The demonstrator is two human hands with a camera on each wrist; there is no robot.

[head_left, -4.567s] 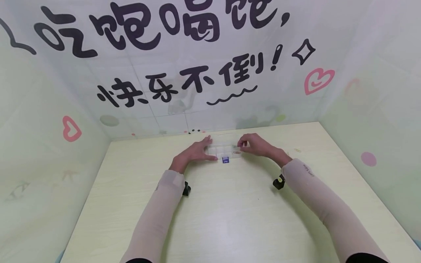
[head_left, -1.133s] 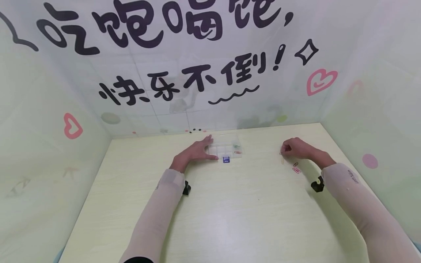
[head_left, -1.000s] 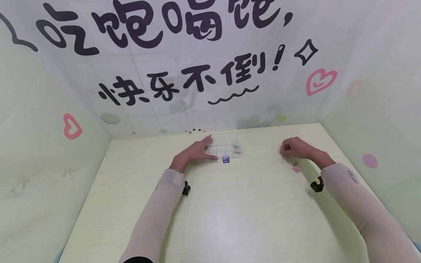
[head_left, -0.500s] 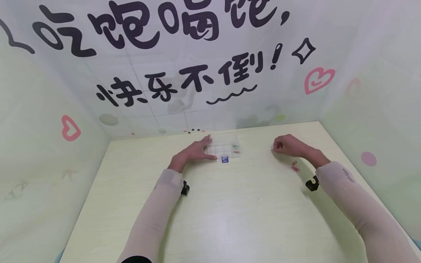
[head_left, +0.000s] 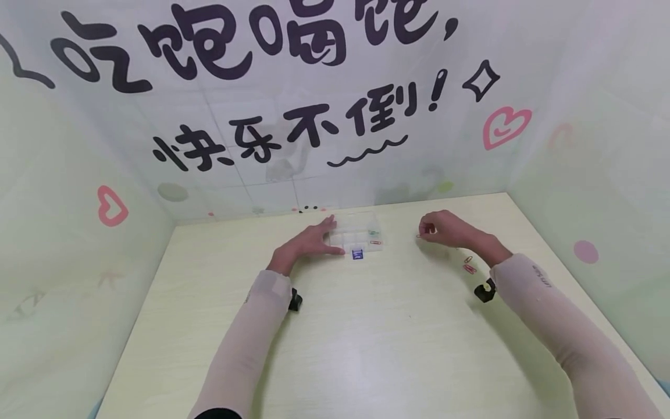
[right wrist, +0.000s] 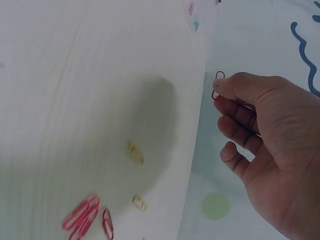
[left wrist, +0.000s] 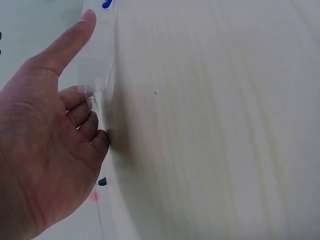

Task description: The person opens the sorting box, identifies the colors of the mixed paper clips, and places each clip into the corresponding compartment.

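Observation:
A clear plastic compartment box point(head_left: 361, 222) lies near the back of the table with its lid folded back. My left hand point(head_left: 309, 240) holds its left end, thumb along the near side and fingers round the end; the left wrist view shows the thumb point(left wrist: 70, 45) stretched along the wall. A green clip point(head_left: 374, 233) and a red clip point(head_left: 376, 242) lie in the right compartments. To the right of the box, my right hand point(head_left: 445, 228) pinches a red paper clip point(right wrist: 220, 75) between thumb and index finger, held above the table, its other fingers curled loosely.
Loose red paper clips point(right wrist: 82, 217) and yellow paper clips point(right wrist: 135, 152) lie on the table point(head_left: 377, 337) to the right, under the right forearm. A blue label point(head_left: 357, 254) sits at the box's front edge. Printed cloth walls point(head_left: 314, 192) rise behind and at both sides.
My right hand was at the box's right end, went right to the loose clips, and has since come back leftward with a red paper clip. The left hand stays at the box.

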